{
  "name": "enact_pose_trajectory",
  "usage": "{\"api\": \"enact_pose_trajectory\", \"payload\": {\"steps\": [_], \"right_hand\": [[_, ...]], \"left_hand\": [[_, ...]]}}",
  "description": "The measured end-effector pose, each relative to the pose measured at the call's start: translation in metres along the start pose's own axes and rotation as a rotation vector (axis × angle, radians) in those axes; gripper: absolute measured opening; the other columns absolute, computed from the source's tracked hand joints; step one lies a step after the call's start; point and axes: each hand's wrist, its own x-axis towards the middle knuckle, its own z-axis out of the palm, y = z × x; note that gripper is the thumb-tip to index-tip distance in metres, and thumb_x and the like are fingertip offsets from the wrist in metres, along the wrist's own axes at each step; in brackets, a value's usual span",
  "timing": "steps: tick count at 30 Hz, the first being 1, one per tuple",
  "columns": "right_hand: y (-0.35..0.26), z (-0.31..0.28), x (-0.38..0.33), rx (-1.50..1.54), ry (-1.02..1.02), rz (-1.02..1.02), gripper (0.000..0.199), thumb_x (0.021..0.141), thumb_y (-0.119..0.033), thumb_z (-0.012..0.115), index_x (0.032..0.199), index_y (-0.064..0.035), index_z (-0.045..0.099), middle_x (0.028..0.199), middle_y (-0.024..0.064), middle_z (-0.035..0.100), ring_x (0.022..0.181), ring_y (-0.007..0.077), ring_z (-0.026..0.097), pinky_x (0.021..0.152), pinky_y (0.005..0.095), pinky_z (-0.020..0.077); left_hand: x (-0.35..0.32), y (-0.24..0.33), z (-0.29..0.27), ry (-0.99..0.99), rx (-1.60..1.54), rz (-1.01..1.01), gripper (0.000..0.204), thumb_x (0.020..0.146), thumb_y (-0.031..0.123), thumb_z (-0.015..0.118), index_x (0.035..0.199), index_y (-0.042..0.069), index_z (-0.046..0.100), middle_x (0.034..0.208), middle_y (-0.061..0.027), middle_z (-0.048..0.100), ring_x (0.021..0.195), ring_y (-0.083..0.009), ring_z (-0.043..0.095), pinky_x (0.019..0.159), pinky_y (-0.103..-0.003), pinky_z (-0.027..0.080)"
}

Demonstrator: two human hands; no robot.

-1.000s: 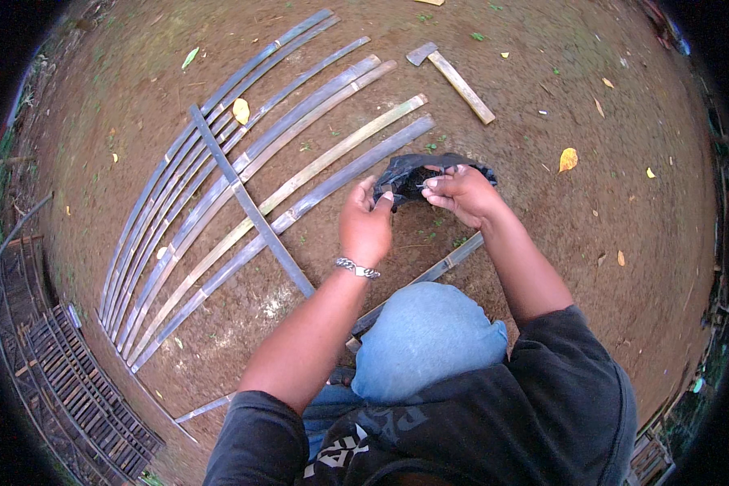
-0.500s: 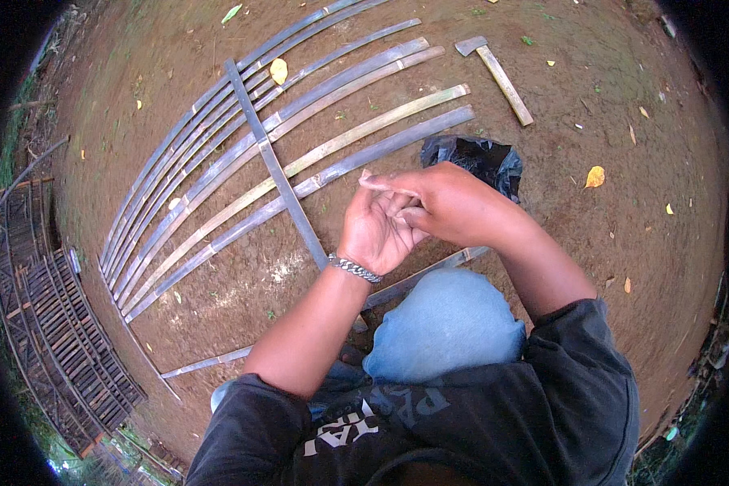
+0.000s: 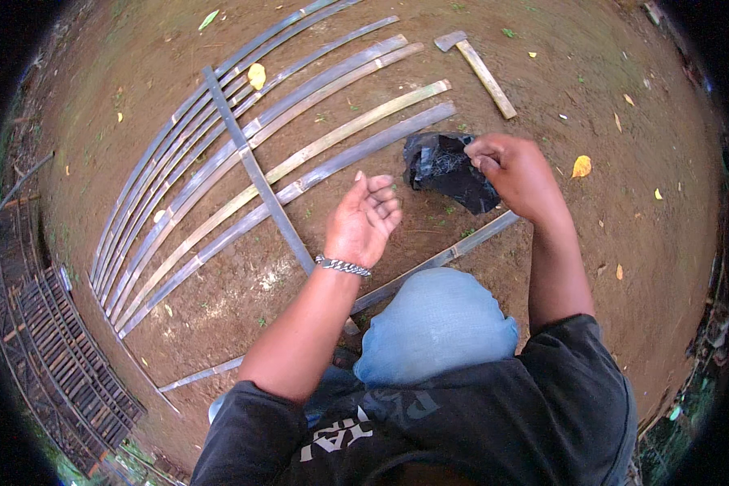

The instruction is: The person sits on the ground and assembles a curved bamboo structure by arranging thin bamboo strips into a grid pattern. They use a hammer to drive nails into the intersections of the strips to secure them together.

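My left hand [image 3: 360,224] is raised palm up, its fingers half curled and the thumb apart; nothing shows in it. A chain bracelet [image 3: 343,266] circles that wrist. My right hand [image 3: 510,172] is over the right edge of a black plastic bag [image 3: 459,188], thumb and fingers pinched; what they hold, if anything, is hidden. Thin shiny slivers, too small to name, show inside the open bag, which lies on the ground. Left of my hands, several long split bamboo strips [image 3: 332,176] lie side by side, with one strip [image 3: 249,164] laid across them.
A hatchet [image 3: 486,77] with a pale wooden handle lies beyond the bag. Another bamboo strip [image 3: 437,261] passes in front of my knee [image 3: 436,324]. A rack of dark slats [image 3: 65,348] stands at the far left. Yellow leaves [image 3: 581,167] are scattered on bare soil.
My hands have parted. The right one has moved from the left palm rightward to the bag, and the left fingers have curled up somewhat. The bamboo and hatchet lie as before.
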Motion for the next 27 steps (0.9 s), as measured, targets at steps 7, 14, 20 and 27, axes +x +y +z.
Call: {"api": "enact_pose_trajectory", "payload": {"steps": [7,14,20,27], "right_hand": [[0.064,0.092,0.047,-0.565,-0.389,0.106,0.026,0.089,-0.011,0.055,0.104,-0.0019,0.074,0.105,0.0188,0.073,0.098,0.0373,0.07,0.089,0.046,0.0557],[0.122,0.16,0.076,-0.33,-0.268,0.506,0.045,0.1,-0.023,0.045,0.14,-0.0014,0.046,0.131,0.0286,0.06,0.118,0.0424,0.062,0.101,0.0491,0.0499],[0.13,0.151,0.074,-0.347,-0.265,0.445,0.045,0.101,-0.028,0.04,0.137,-0.0026,0.049,0.138,0.0266,0.055,0.126,0.0403,0.057,0.107,0.0487,0.0447],[0.121,0.141,0.074,-0.458,-0.273,0.317,0.042,0.101,-0.023,0.037,0.132,0.0,0.054,0.139,0.0253,0.055,0.128,0.0404,0.055,0.11,0.0501,0.0408]], "left_hand": [[0.008,-0.019,0.006,0.123,0.321,-0.066,0.027,0.103,0.036,0.055,0.1,0.01,0.062,0.068,0.0069,0.038,0.058,-0.0059,0.036,0.051,-0.023,0.03],[-0.013,-0.022,-0.017,0.105,0.342,-0.176,0.024,0.106,0.026,0.048,0.121,0.012,0.06,0.068,0.0055,0.042,0.058,-0.0081,0.041,0.053,-0.025,0.036],[-0.014,-0.029,-0.031,0.133,0.318,-0.198,0.025,0.103,0.028,0.053,0.124,0.015,0.059,0.075,0.0051,0.049,0.067,-0.0105,0.051,0.06,-0.025,0.044],[-0.002,-0.03,-0.031,0.123,0.303,-0.131,0.026,0.103,0.031,0.055,0.123,0.015,0.06,0.077,0.0043,0.051,0.068,-0.0098,0.052,0.062,-0.025,0.045]]}}
